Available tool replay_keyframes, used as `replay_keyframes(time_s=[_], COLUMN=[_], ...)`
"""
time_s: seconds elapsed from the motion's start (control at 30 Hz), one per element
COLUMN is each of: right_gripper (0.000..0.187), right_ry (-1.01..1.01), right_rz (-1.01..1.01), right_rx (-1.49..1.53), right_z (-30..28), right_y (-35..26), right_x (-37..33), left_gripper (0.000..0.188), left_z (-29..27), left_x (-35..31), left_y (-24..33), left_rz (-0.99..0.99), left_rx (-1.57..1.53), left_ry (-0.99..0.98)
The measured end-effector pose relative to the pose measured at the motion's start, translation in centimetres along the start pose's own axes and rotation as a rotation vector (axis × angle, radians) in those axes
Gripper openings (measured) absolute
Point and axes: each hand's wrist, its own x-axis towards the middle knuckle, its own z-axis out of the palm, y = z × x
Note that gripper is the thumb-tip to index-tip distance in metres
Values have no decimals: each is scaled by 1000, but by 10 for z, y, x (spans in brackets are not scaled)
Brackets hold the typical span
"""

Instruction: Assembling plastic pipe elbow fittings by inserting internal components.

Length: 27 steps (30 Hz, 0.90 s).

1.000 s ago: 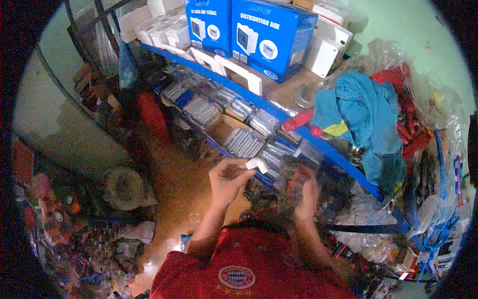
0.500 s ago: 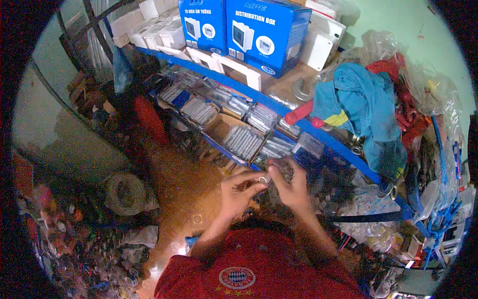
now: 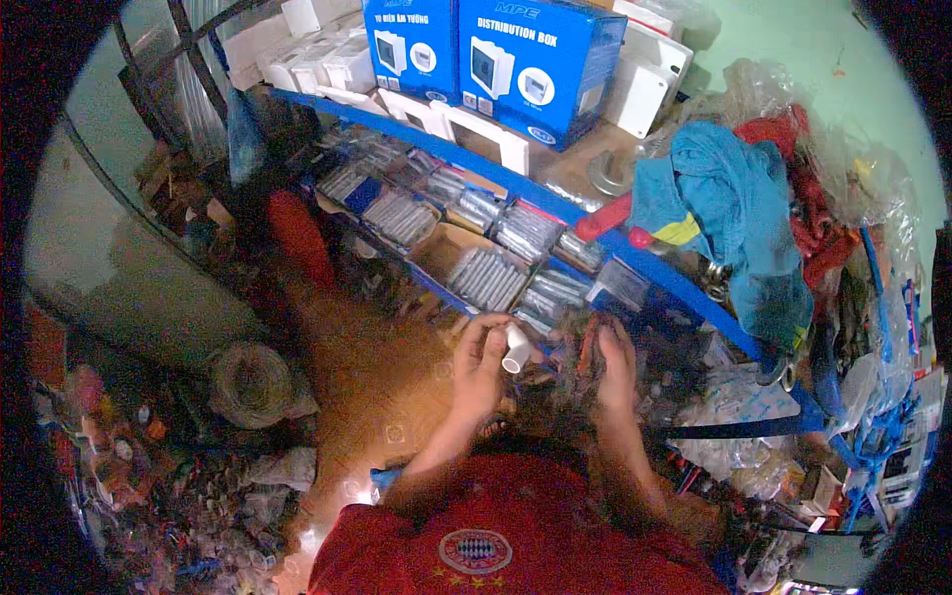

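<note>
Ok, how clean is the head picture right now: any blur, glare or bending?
Head view: right hand smeared, anything at its fingers unreadable; white fitting in the left hand clearer; bright glare spots on the floor; lower-left clutter dark, grainy; blue shelf edge bows.

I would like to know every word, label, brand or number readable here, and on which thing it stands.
Wording and brands are not copied here, only located.
Left blue box: white heading, legible.
Right blue box: white heading, legible.
Red shirt: round crest, lettering too small to read.
Pale plastic wrap: marks too blurred.
White fitting in left hand: no visible writing.
</note>
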Motion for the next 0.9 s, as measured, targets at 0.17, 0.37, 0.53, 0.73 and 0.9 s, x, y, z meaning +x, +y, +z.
replay_keyframes(time_s=[0.17, 0.37, 0.53, 0.73, 0.9], right_gripper=[29, 19, 18, 17, 14], right_ry=[-133, -262, -183, -114, 15], right_rz=[-203, -264, -439, -496, -244], right_rx=[-453, -671, -794, -845, -392], right_z=[-3, 10, 8, 8, -1], right_y=[-4, 1, 7, 6, -2], right_x=[-2, -3, 4, 19, 14], left_gripper=[31, 28, 24, 33, 35], left_z=[10, 12, 13, 24, 18], left_x=[0, 0, -8, -15, 6], left_y=[5, -8, -7, -10, 7], left_rz=[-20, 14, -155, -224, -145], left_rx=[3, 101, 5, -32, -214], left_ry=[-16, 65, -29, 70, -56])
